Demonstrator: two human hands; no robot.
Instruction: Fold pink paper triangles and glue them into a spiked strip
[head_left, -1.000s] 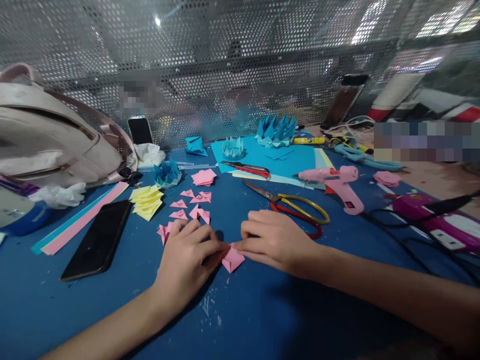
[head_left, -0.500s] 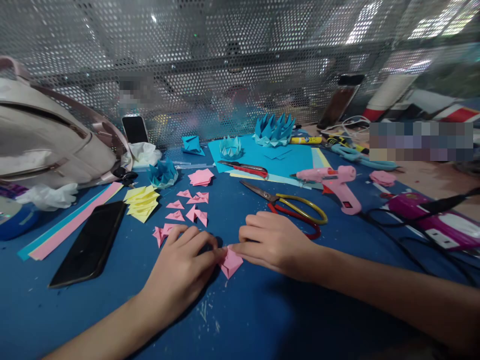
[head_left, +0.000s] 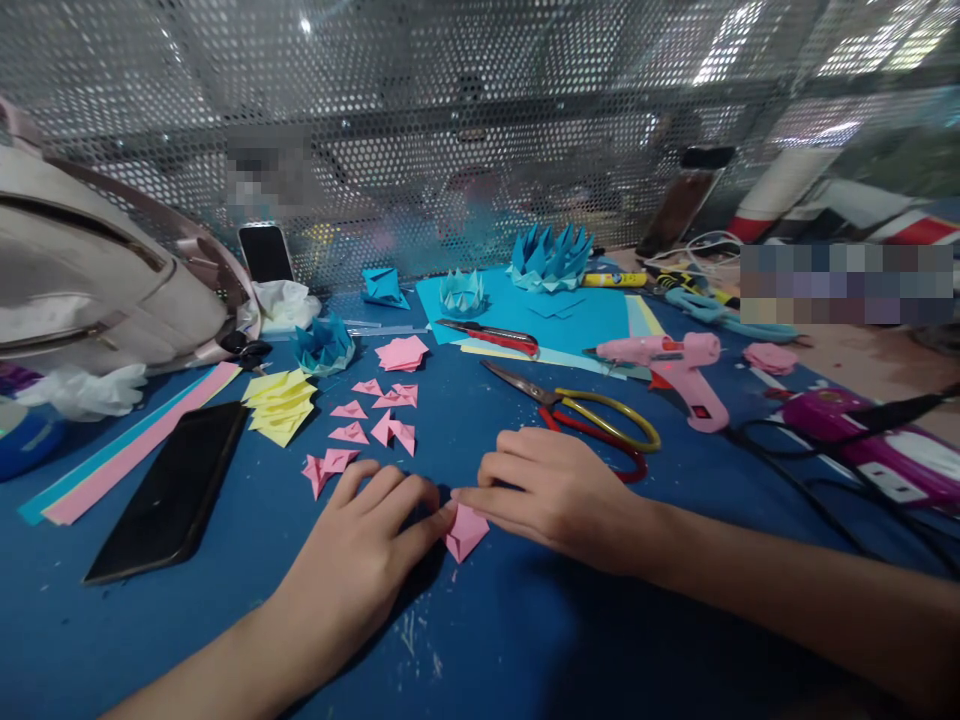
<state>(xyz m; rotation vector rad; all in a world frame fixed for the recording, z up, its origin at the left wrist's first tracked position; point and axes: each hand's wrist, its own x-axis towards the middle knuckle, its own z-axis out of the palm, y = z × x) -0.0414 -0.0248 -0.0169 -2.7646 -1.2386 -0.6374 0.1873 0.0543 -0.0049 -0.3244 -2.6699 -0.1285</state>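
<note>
Head view: pink folded paper [head_left: 469, 532] sits on the blue table [head_left: 517, 650], mid-width, well short of the far edge. Small, matte, roughly diamond-shaped, one corner aimed at the near side. Darker triangular flap with a sharp crease at lower left; rest of the visible face looks smooth. Top corner is under fingertips.

Left hand [head_left: 379, 530]: fingers bent, side by side, thumb stretched to the paper's left edge. Right hand [head_left: 559, 490]: fingers curled, index extended onto the top corner. Tips overlap there, so can't tell pinch from press on either hand.

Pink folded triangles [head_left: 349, 433] lie in loose rows beyond the left hand, a pink paper stack [head_left: 402, 352] behind them toward the far edge. Scissors [head_left: 552, 400], blades apart, just beyond the right hand.
</note>
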